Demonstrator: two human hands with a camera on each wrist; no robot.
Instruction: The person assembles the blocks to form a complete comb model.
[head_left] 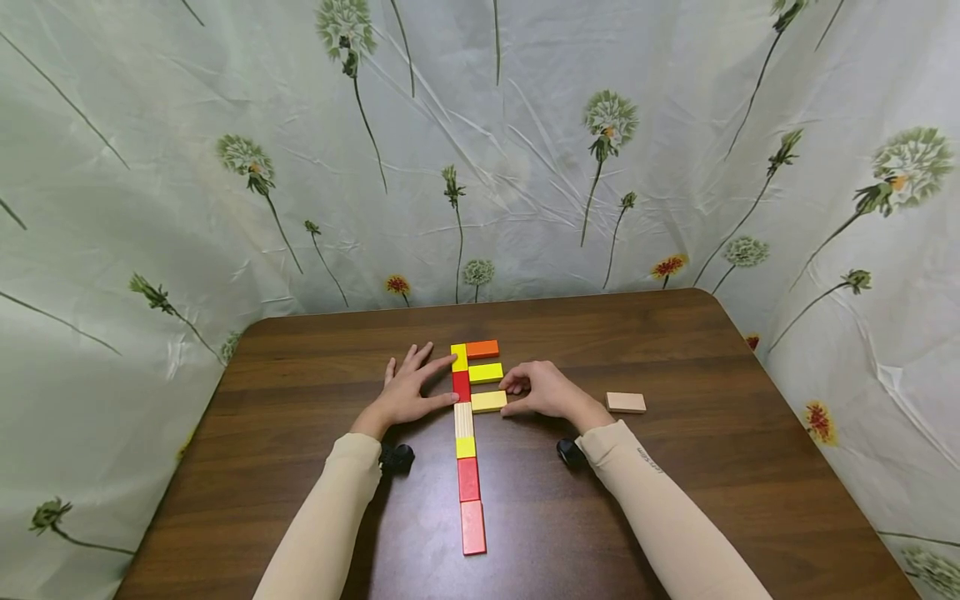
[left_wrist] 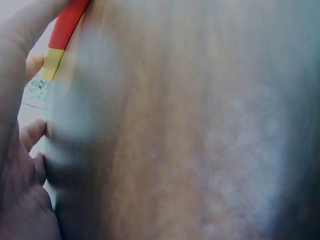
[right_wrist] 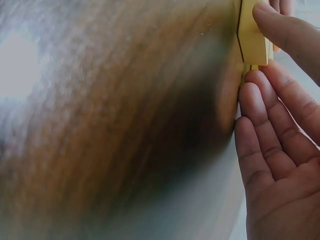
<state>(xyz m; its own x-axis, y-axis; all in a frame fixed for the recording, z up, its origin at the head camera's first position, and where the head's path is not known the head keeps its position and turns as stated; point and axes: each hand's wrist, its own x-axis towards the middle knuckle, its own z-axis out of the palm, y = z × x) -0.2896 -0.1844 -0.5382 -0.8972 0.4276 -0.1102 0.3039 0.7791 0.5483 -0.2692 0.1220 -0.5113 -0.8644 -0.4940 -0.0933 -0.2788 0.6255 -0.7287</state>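
Observation:
A column of blocks runs toward me on the table. From the far end come a yellow block, a red block, a plain wood block and a small yellow block. To the column's right lie an orange block, a bright yellow block and a pale yellow block. My right hand pinches the pale yellow block's right end between thumb and fingers. With fingers spread, my left hand touches the column's left side, index finger at the far yellow block, thumb at the red one.
Nearer to me, the column continues with a red block and a lighter red block. A loose plain wood block lies right of my right hand. Behind the brown table hangs a flower-patterned curtain.

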